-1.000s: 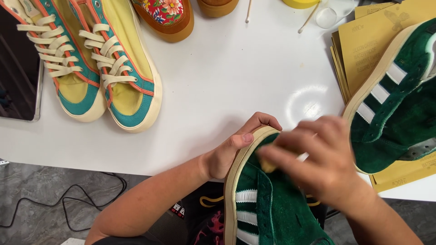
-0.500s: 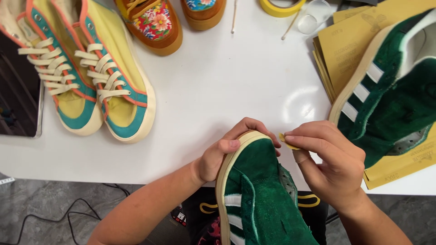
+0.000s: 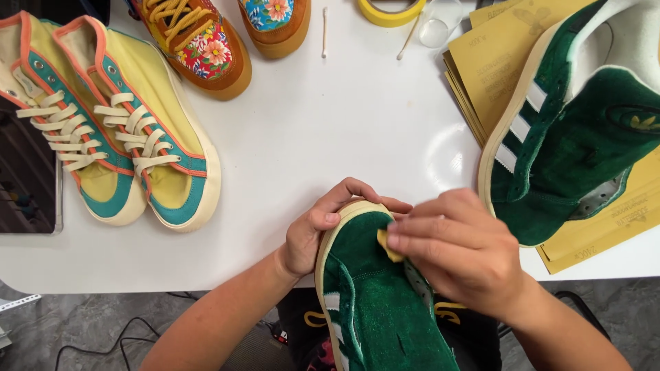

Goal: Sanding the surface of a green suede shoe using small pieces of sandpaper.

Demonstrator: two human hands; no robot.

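A green suede sneaker (image 3: pixel 375 302) is held at the table's near edge, its toe pointing away from the person. The toe is gripped by the left hand (image 3: pixel 323 227), whose fingers are curled over the cream rubber rim. The right hand (image 3: pixel 457 251) is laid over the upper just beside the left, and a small yellow scrap (image 3: pixel 386 245) is pinched between its fingertips and pressed against the suede near the toe.

Beyond the right hand and to its outer side, a second green sneaker (image 3: pixel 570 130) is lying on a stack of yellow sandpaper sheets (image 3: pixel 491 62). Well beyond the left hand, a pair of yellow and teal canvas high-tops (image 3: pixel 117 130) with cream laces is set on the white table (image 3: pixel 323 124). Farther off, two orange shoes with floral panels (image 3: pixel 220 41) are seen, with a cotton swab (image 3: pixel 324 31), a roll of yellow tape (image 3: pixel 390 10) and a small clear cup (image 3: pixel 438 24) beside them. A dark screen (image 3: pixel 24 178) is partly visible at the far left.
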